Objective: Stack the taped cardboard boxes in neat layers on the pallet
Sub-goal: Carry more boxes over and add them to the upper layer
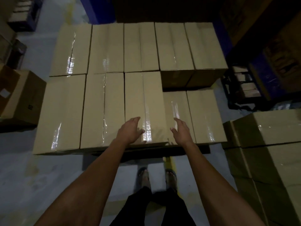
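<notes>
Tan taped cardboard boxes cover the dark pallet (151,151) in two rows. The back row holds several boxes at the upper level. In the front row, the box in the middle (143,98) stands at the upper level beside two others to its left. Two lower boxes (203,115) lie at the front right, one layer down. My left hand (131,130) rests with relaxed fingers on the near end of the middle box. My right hand (181,131) hovers open at that box's right edge, over the lower box (176,110). Neither hand holds anything.
A stack of more taped boxes (267,144) stands at my right. An open brown carton (19,95) sits on the floor at left. Blue racking (254,66) with dark goods rises behind and to the right. My sandalled feet (156,176) stand on pale floor before the pallet.
</notes>
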